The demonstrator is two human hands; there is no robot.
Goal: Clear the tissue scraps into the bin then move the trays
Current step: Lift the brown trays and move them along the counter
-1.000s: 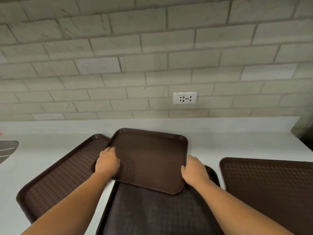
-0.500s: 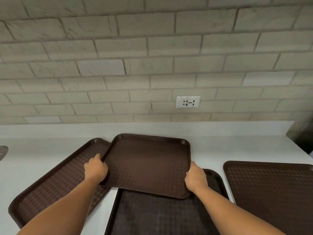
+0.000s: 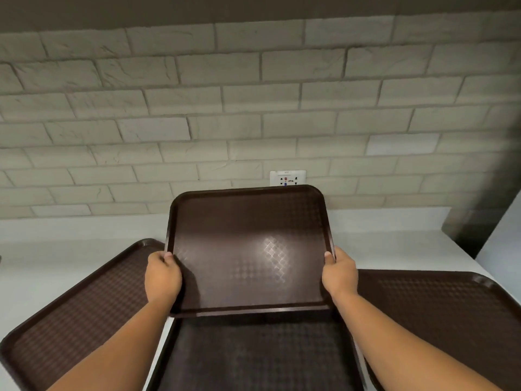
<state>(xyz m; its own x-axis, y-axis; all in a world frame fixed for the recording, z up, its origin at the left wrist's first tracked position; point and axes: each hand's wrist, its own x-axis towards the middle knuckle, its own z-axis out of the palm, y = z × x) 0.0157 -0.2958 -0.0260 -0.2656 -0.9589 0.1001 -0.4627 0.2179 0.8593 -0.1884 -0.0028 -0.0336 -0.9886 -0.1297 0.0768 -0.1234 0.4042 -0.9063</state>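
Head view shows both hands, left hand (image 3: 163, 275) and right hand (image 3: 339, 273), gripping a brown tray (image 3: 249, 249) raised above three trays on the white counter (image 3: 70, 249) before a brick wall (image 3: 225, 108).

Both your arms reach fwd, approx parallel. L hand (image 3: 163, 275) & R hand (image 3: 339, 273) each grip a side edge of the tray (image 3: 248, 244), thumbs on top of rim, fingers hidden beneath, wrists straight.

I see a pale brick wall (image 3: 253, 114) with a white socket plate (image 3: 287, 177) rising behind the white tabletop (image 3: 70, 249).
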